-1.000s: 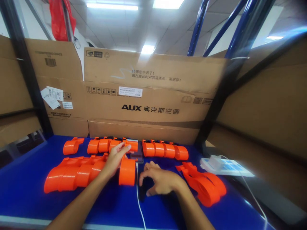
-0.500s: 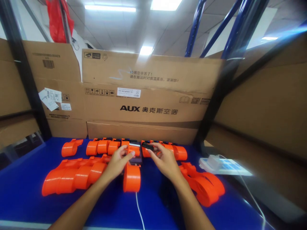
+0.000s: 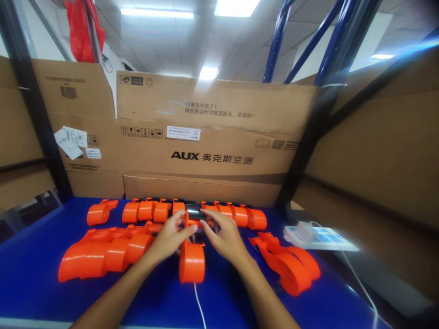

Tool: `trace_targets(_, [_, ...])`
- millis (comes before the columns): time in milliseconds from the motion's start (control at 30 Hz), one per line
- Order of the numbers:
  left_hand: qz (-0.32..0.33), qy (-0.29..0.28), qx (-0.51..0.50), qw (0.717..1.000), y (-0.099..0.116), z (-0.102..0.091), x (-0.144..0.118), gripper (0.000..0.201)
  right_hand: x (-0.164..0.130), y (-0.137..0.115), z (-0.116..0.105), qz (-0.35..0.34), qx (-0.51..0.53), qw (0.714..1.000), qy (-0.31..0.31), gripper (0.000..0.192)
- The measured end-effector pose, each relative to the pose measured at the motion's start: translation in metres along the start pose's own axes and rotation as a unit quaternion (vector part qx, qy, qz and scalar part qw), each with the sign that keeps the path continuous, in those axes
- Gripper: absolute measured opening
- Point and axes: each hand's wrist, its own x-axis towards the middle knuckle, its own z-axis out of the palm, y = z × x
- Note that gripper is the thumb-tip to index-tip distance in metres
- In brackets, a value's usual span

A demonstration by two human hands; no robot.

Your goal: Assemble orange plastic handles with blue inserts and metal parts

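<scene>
My left hand (image 3: 174, 234) is closed around an orange plastic part (image 3: 188, 222), thumb on the near side. Pinched in my right hand (image 3: 223, 234) is a small black block (image 3: 198, 215), which meets the upper side of that orange part; whether it is seated in it cannot be seen. Just below both hands is an orange ring-shaped piece (image 3: 192, 262); the fingers hide whether it joins the held part. Behind my fingertips a dark device (image 3: 192, 207) with a bright strip is partly covered.
Rows of orange ring-shaped parts (image 3: 99, 253) lie left and along the back (image 3: 256, 219), some with black pieces. More orange parts (image 3: 297, 269) lie at right, near a white power strip (image 3: 329, 240). A white cable (image 3: 199, 306) runs toward me. Cardboard (image 3: 212, 178) walls the blue table (image 3: 154, 301).
My right hand has moved left, bringing the black block to the orange part in my left hand. The orange ring-shaped piece below has shifted slightly right and nearer me.
</scene>
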Motion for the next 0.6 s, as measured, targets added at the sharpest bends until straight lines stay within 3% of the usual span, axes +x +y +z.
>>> trace_targets(200, [-0.010, 0.015, -0.003, 1.000, 0.007, 0.003, -0.004, 0.048, 0.000, 0.000, 0.001, -0.013, 0.004, 1.000, -0.016, 0.034])
trace_targets(400, [-0.034, 0.004, -0.035, 0.999, 0.012, 0.000, -0.003, 0.048, 0.003, -0.002, -0.007, -0.011, 0.021, 0.998, -0.056, 0.047])
trace_targets(467, [-0.053, 0.012, -0.057, 0.997, 0.013, -0.003, -0.001, 0.050, 0.004, 0.002, -0.012, 0.026, 0.009, 0.999, -0.038, 0.043])
trace_targets(533, [-0.070, 0.035, -0.074, 0.994, 0.013, -0.005, 0.001, 0.051, 0.005, 0.007, -0.017, 0.107, -0.063, 0.992, -0.013, 0.034])
trace_targets(600, [-0.078, 0.063, -0.077, 0.992, 0.014, -0.006, 0.002, 0.051, 0.005, 0.012, -0.021, 0.199, -0.181, 0.963, -0.028, 0.027])
